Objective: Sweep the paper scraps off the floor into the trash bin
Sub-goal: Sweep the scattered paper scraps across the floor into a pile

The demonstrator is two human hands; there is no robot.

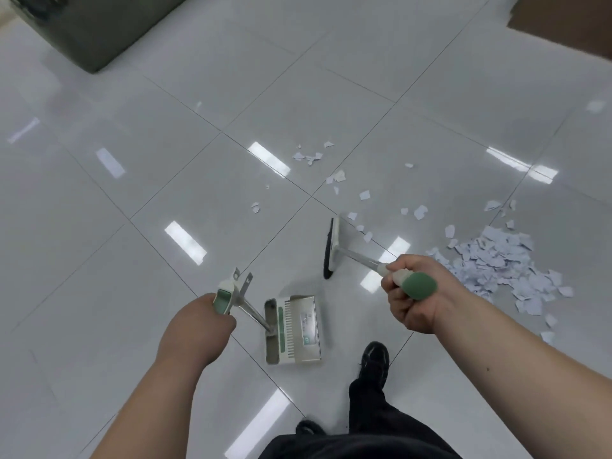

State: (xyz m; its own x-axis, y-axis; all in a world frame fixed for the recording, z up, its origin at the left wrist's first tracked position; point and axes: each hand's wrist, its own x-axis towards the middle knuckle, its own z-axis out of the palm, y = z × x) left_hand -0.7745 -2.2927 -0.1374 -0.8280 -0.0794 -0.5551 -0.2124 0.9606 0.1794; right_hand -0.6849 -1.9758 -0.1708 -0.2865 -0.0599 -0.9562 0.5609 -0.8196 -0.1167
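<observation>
My right hand (410,293) grips the green-and-white handle of a broom (332,248), whose dark bristle head stands on the floor ahead of me. My left hand (202,318) holds the handle of a white long-handled dustpan (293,329), which sits empty on the tiles near my feet. White paper scraps lie in a dense pile (500,263) to the right of the broom. Looser scraps (337,177) are scattered further ahead and beyond the broom head. No trash bin is in view.
The floor is glossy white tile with ceiling-light reflections. A dark green cabinet or box (96,24) stands at the far left. A brown cardboard edge (563,14) shows at the top right. My black shoe (376,359) and trouser legs are just behind the dustpan.
</observation>
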